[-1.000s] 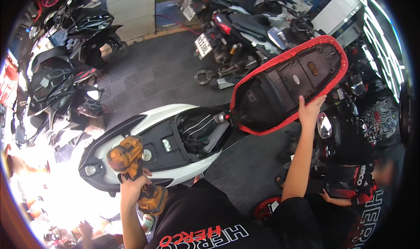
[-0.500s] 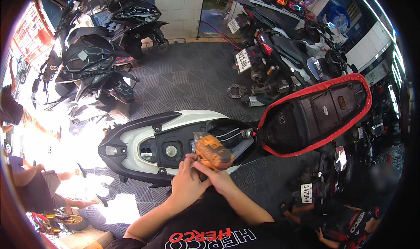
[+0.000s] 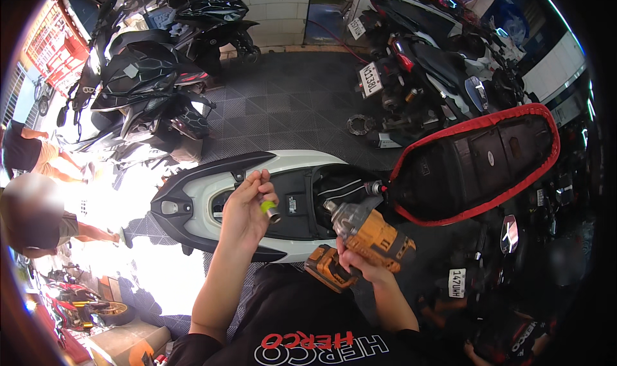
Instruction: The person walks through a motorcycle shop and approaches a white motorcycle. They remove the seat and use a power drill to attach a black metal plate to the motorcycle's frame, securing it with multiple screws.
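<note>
left hand pinching a socket in its fingers, held up over the scooter | right hand wrapping the driver grip, nose free | socket's probably steel, small, slick, so pinching its sides | driver's heavy, holding by the handle

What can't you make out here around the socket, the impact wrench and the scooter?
- Head view: socket in the left hand, too small to tell its size.
- Impact wrench: handle covered by the right hand.
- Scooter: front end hidden behind the raised seat.
- Left edge: blown out by glare.
</note>
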`<state>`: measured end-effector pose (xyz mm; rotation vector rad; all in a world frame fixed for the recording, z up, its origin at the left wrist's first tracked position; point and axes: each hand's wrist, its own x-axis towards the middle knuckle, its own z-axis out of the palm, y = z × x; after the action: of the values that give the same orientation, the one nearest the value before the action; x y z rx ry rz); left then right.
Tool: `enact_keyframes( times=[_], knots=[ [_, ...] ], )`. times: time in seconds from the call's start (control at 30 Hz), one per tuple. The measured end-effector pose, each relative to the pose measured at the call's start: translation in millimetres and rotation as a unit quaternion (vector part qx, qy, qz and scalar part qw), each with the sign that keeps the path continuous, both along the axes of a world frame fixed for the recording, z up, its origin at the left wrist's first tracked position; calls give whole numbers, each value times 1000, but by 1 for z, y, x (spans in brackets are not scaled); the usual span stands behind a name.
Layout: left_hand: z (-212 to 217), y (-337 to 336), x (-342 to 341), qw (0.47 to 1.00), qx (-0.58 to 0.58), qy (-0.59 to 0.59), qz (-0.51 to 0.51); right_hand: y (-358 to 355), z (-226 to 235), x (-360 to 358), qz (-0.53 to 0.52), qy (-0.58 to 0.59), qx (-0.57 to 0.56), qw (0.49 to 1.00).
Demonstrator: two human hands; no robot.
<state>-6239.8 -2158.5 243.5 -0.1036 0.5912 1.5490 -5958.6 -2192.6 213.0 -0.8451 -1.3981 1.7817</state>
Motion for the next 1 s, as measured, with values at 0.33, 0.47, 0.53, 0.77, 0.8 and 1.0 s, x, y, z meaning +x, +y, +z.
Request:
enact_keyframes(
  times=[0.33, 0.47, 0.53, 0.77, 0.8, 1.0],
  knots=[
    [26, 13, 42, 997, 45, -5, 58, -4, 28, -32, 14, -236, 364, 901],
    [34, 9, 47, 996, 49, -3, 73, -4, 24, -32, 18, -262, 389, 883],
    [29, 7, 45, 994, 32, 58, 92, -1, 36, -38, 14, -265, 375, 888],
    [40, 0, 53, 981, 7, 169, 93, -7, 28, -37, 8, -177, 172, 969],
    [44, 0, 53, 980, 15, 179, 90, -6, 23, -34, 7, -164, 129, 978],
    [56, -6, 55, 971, 56, 200, 115, 2, 42, -42, 9, -117, 272, 955]
  ],
)
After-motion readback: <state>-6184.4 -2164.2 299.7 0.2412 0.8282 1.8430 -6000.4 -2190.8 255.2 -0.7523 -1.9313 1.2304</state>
